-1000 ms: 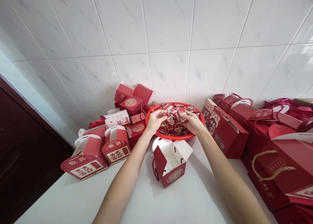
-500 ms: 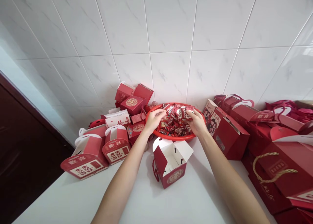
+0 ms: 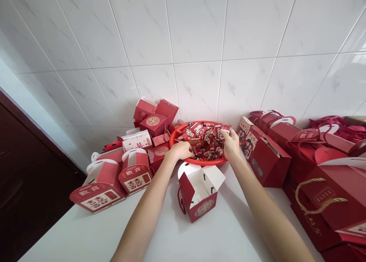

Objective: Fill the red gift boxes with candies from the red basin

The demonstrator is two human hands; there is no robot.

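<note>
Head view: packets (image 3: 197,130) partly behind left hand (image 3: 180,150).

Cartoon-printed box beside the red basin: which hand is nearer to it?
Right. The right hand is just left of the cartoon-printed box; the left hand is farther off, across the red basin.

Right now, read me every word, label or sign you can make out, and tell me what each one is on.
"歡喜" and "囍": front-left box
"歡喜" and "囍": the box beside it
"囍": white box with hearts
"歡喜": handled box at right
Too small or blurred: candy wrappers, open box's emblem, gold script at lower right.
</note>
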